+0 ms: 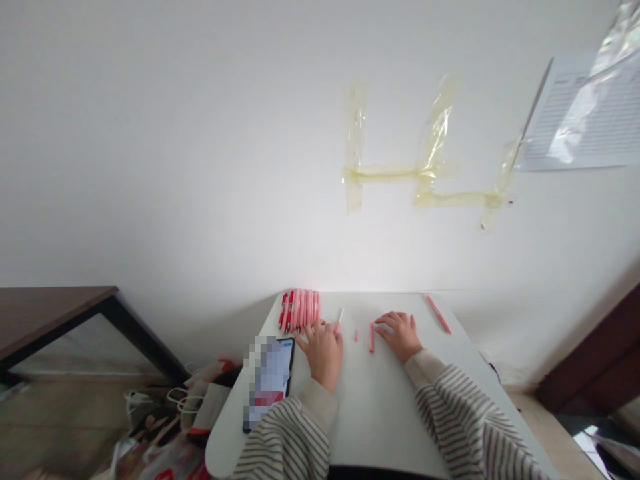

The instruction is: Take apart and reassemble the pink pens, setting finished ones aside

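Palm down over the white table, the left hand is held with fingers parted beside a white-and-pink pen piece; whether that piece is pinched cannot be told. The right hand is spread loosely, its fingertips just beside a pink barrel, with nothing seen grasped. Between the hands, a short pink piece is seen lying loose. Rounded parts could be sent rolling by a brushing fingertip, and the short piece, being so small, might be lost. The row of pens could be disarranged by a leftward sweep, or the phone nudged by the striped left sleeve. Counted: two hands, three loose parts, one phone, one lone pen at the right; roughly ten are rowed, too closely packed to be counted exactly.
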Motion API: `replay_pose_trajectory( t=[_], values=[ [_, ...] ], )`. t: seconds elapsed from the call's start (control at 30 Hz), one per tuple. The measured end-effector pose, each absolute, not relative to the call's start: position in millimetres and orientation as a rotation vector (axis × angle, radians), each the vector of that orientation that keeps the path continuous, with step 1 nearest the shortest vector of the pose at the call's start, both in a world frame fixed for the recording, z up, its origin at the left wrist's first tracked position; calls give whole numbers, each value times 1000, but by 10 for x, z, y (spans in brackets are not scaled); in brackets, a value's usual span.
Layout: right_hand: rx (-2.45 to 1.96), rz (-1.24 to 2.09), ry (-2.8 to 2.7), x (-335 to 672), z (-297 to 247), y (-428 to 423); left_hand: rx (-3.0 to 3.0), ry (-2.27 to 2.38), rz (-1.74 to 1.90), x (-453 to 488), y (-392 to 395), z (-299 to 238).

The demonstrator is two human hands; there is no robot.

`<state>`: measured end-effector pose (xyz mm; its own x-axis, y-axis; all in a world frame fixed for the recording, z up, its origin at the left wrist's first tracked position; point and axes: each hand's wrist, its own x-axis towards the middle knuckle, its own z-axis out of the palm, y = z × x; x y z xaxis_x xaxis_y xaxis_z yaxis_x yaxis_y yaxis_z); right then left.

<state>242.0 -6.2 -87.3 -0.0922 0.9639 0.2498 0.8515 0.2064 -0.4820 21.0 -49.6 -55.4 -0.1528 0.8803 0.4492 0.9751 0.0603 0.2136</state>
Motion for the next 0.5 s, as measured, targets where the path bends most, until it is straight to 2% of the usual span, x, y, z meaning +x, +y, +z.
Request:
replay_pose_trajectory(
  t=[0.5],
  values=[
    [-1695, 302, -2012, 2455, -885, -138, -1904, -2129, -735, 208, -487, -558]
  ],
)
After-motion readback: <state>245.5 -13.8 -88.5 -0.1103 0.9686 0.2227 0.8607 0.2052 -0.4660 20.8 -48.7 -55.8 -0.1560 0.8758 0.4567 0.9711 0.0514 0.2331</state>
